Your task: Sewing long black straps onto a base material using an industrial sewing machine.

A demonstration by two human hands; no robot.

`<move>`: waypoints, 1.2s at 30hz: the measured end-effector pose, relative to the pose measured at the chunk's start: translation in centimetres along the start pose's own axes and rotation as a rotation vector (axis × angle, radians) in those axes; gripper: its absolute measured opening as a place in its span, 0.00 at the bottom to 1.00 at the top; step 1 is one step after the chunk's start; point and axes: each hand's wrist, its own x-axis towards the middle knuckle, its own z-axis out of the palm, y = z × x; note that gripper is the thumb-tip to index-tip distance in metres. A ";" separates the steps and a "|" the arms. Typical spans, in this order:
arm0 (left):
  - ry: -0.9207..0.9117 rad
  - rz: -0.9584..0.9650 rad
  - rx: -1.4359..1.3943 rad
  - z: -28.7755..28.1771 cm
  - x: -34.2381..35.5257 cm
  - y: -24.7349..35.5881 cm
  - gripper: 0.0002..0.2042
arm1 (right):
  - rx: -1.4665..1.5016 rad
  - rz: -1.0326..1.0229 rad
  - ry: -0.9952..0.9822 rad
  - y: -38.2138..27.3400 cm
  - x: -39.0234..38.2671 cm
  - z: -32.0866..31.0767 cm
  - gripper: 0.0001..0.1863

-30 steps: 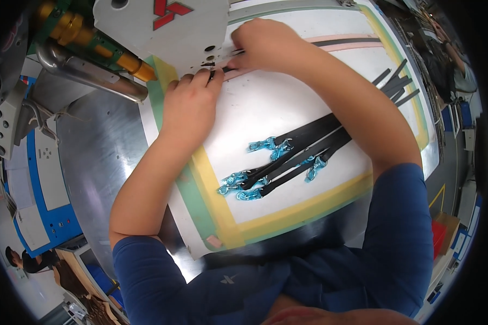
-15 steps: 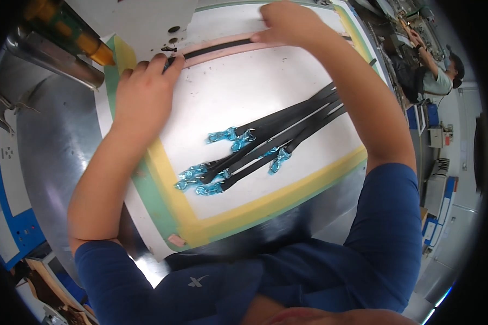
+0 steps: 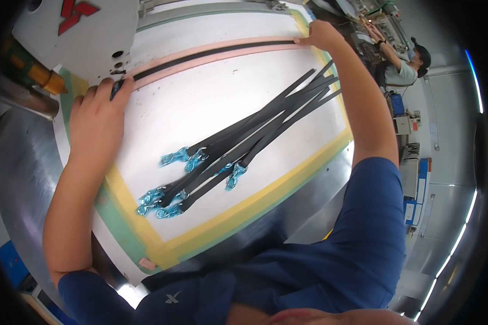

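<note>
Black strap (image 3: pixel 222 50), one, along the white board's (image 3: pixel 146 124) far edge — left hand (image 3: pixel 97 116) palm-down, thumb and forefinger pinching its mostly hidden hook (image 3: pixel 114 91); right hand (image 3: pixel 326 37) outstretched toward the far right corner, thumb at strap tip — grip cannot be told.

Hands (image 3: pixel 98 122): 2. Far strap (image 3: pixel 217 52): 1. Near straps (image 3: pixel 216 146): ≥5, overlapped. Clasps (image 3: pixel 236 177): ≥6. Co-worker (image 3: pixel 402 75), far right: 1.

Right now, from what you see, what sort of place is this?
Probably a factory workshop: black straps with blue-wrapped clasps lie on a taped white board beside a grey machine, and a co-worker is in the background.
</note>
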 end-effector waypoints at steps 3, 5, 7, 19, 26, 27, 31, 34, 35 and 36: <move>0.005 -0.015 -0.007 0.4 -0.6 0.1 0.25 | -0.099 -0.009 0.058 2.8 1.3 1.7 0.44; 0.031 -0.001 -0.026 0.2 -0.5 0.3 0.25 | -0.075 0.075 -0.029 3.9 1.1 2.0 0.45; 0.045 0.009 -0.037 0.2 -0.5 0.2 0.24 | -0.084 0.077 -0.039 3.7 0.5 1.7 0.34; 0.049 -0.085 -0.295 0.8 0.1 -0.2 0.24 | 0.443 0.121 0.333 -1.1 -6.0 6.2 0.19; 0.067 -0.078 -0.485 0.8 0.3 -0.1 0.21 | 0.152 -0.007 0.042 -2.2 -4.1 1.3 0.16; 0.093 -0.038 -0.376 1.0 0.2 0.2 0.20 | 0.036 -0.060 -0.045 -3.6 -4.3 0.2 0.17; 0.131 0.035 -0.089 0.0 -1.0 0.6 0.20 | 0.483 -0.365 0.387 -18.9 -9.1 -3.6 0.15; 0.145 0.033 -0.075 -0.2 -1.4 0.7 0.20 | 0.663 -0.609 0.276 -28.3 -14.4 -5.4 0.16; 0.137 0.035 -0.068 -0.2 -1.5 0.7 0.20 | 0.624 -0.668 0.314 -29.8 -15.2 -5.1 0.18; 0.146 0.046 -0.080 -0.3 -1.4 0.9 0.19 | 0.636 -0.666 0.309 -30.1 -15.4 -4.6 0.18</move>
